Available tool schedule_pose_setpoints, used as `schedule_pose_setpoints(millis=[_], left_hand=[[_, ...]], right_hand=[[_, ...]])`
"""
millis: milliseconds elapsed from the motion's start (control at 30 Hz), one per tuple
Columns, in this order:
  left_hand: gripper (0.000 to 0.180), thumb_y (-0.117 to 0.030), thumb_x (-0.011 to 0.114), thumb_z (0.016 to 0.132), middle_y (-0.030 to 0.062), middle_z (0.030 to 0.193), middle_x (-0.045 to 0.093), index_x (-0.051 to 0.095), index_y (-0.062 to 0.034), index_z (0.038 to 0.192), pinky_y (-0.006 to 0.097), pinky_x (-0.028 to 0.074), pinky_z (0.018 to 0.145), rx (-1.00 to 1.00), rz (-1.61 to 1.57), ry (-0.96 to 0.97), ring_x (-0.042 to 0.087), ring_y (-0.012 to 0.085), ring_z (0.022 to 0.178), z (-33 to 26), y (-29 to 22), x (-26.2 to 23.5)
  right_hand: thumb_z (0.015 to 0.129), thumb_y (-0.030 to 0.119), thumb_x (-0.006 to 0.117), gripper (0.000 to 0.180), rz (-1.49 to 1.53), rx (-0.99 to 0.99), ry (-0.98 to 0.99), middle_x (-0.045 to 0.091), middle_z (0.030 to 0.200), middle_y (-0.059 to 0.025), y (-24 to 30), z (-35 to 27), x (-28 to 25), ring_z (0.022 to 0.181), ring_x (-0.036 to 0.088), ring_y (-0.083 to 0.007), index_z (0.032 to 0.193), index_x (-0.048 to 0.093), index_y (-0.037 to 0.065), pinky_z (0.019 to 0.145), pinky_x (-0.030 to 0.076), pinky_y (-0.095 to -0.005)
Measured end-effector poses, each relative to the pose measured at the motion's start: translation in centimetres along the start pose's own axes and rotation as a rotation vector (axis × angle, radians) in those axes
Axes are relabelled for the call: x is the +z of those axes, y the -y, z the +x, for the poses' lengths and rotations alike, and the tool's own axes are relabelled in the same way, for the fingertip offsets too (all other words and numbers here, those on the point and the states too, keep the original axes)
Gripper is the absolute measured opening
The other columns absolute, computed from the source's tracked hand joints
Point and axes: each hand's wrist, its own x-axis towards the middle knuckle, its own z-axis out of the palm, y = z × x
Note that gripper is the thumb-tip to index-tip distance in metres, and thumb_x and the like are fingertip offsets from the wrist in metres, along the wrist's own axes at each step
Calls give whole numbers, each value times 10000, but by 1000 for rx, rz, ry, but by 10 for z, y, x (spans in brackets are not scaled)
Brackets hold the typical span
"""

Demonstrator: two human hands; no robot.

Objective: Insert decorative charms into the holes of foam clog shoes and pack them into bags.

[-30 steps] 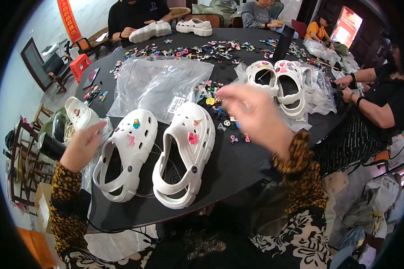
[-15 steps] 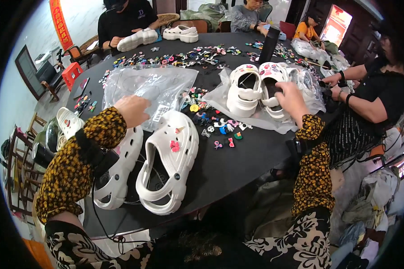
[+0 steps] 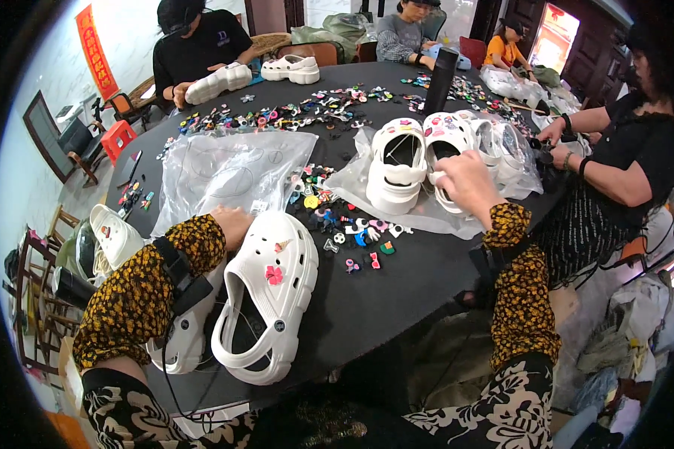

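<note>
Close in front of me stands a white clog [image 3: 288, 254] with a pink flower charm and an ice-cream charm. My left hand [image 3: 234, 226] is down beside its toe, over a second white clog [image 3: 183, 337] that my sleeve largely covers. The fingers of this hand are hidden. Farther right, my right hand [image 3: 468, 183] is closed over the opening of a white clog [image 3: 443, 127] with several charms. To its left stands a matching clog [image 3: 394, 187] with a star charm at the toe. Both rest on a clear plastic bag [image 3: 352, 182].
Loose colourful charms [image 3: 311, 202] are strewn across the black table [image 3: 382, 299]. A clear plastic bag [image 3: 225, 168] lies beyond my left hand. A black bottle [image 3: 442, 78] stands behind the right pair. A co-worker [image 3: 614, 172] works at the right; others sit across the table.
My left hand has come nearer and lower, beside the front clog's toe. My right hand has moved slightly left and down and closed over the clog. The whole view has shifted a little.
</note>
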Motion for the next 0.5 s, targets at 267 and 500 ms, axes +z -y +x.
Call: schedule_pose_setpoints(millis=[267,500], left_hand=[[304,-278,627,791,216,915,647,636,-90,1030,446,500,793,44,5,202,639,345,902,-9,-10,-24],[301,-270,627,794,227,996,601,655,-111,1047,441,487,825,78,-70,103,609,378,944,-11,-6,-18]], right_hand=[[825,311,603,337,146,32,225,657,872,-170,25,23,-1,812,622,-354,1085,614,97,700,475,-440],[883,420,512,346,175,135,36,614,654,-141,25,29,16,635,605,-322,782,627,109,563,426,-441]])
